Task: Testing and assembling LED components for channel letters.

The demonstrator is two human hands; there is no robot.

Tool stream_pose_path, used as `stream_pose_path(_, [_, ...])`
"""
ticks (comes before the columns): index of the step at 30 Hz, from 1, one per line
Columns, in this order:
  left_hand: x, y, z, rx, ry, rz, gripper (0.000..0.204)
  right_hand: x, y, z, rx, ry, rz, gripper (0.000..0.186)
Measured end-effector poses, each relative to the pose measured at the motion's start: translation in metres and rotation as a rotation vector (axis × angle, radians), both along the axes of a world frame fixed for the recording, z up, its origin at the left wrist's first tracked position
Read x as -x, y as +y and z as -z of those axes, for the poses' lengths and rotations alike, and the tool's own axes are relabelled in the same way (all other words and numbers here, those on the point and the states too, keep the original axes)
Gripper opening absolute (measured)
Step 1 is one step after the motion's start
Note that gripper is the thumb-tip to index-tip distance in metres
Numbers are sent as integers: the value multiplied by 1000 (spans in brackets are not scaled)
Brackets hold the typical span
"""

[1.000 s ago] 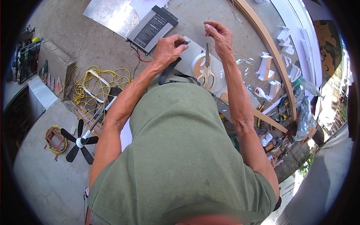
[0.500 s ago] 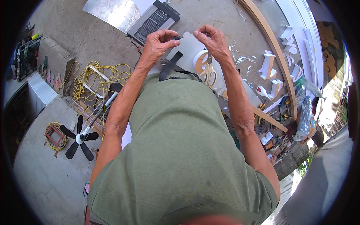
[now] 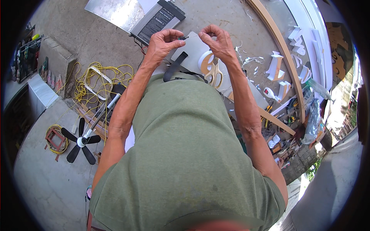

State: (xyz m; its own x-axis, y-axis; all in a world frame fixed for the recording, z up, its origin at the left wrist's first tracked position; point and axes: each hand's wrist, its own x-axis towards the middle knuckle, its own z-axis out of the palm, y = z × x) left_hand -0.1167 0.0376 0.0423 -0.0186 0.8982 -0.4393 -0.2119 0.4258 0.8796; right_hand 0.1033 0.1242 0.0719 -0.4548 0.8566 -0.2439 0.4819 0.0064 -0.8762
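My left hand (image 3: 161,45) pinches a small dark piece (image 3: 184,38) between thumb and fingertips; it is too small to name exactly. From its tip a thin wire (image 3: 194,36) runs across to my right hand (image 3: 219,41), whose thumb and forefinger are closed on the far end. Below my right hand, scissors with beige handles (image 3: 214,76) lie by a white-and-tan roll (image 3: 205,61), which looks like tape. A grey board (image 3: 195,50) is under them. Just beyond my left hand sits a grey metal-cased unit (image 3: 160,23) with cables.
At the left are a tangled yellow cord (image 3: 94,84) and a small black-bladed fan (image 3: 80,141). White-and-tan cut letter shapes (image 3: 275,66) and a curved tan strip (image 3: 283,36) lie at the right. Tools and clutter (image 3: 285,111) crowd the lower right.
Both hands keep their pinch and have hardly moved; the right one has shifted very slightly. The fan appears a touch further left.
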Motion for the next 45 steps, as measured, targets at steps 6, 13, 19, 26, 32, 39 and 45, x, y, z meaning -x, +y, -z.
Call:
stream_pose_path(6, [0,1,-2,7,-7,20,33,1,0,0,20,4,-5,31])
stream_pose_path(13, [-1,0,-2,4,1,22,32,1,0,0,10,-9,-21,31])
stream_pose_path(19, [-2,0,-3,13,14,29,31,1,-3,2,-3,-9,-24,32])
stream_pose_path(26, [-3,-2,-1,-2,33,46,29,1,-4,8,-4,-6,-19,29])
stream_pose_path(32, [-2,-2,0,-14,67,67,30,1,-5,6,7,-8,-17,29])
stream_pose_path(39, [-5,-1,-5,-38,129,100,31,2,-8,2,58,-11,-20,32])
stream_pose_path(45, [-4,-2,-5,-18,63,67,29,-3,-8,3,178,92,-10,30])
